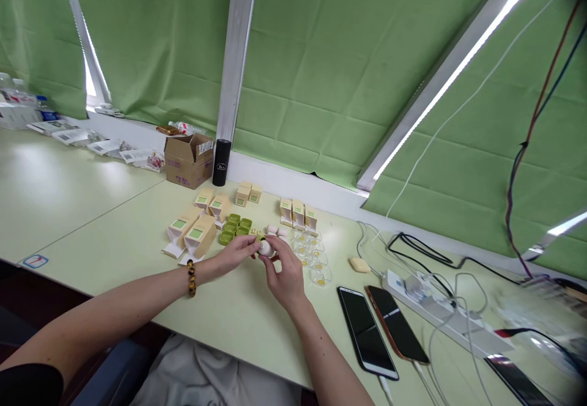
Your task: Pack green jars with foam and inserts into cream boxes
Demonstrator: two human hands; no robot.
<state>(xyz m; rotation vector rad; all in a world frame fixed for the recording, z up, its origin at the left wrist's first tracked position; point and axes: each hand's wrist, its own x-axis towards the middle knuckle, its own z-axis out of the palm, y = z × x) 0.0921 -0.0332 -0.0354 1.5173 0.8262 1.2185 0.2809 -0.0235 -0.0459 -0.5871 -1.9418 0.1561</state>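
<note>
My left hand (241, 252), with a beaded bracelet at the wrist, and my right hand (285, 271) meet over the table. Between their fingertips is a small white rounded piece (266, 248), gripped from both sides; its kind is not clear. Just left of it stand several small green square cups (235, 228). Behind my fingers lie pale pinkish rounded pieces (276, 230), partly hidden. To the right of my right hand, clear plastic covers (316, 259) with yellow spots are set out in rows.
Open cardboard packets (200, 235) lie on the left, with more small boxes (298, 212) behind. A brown carton (189, 160) and a black tumbler (221, 162) stand by the wall. Right are two phones (367, 329), a power strip (440, 311) and loose cables.
</note>
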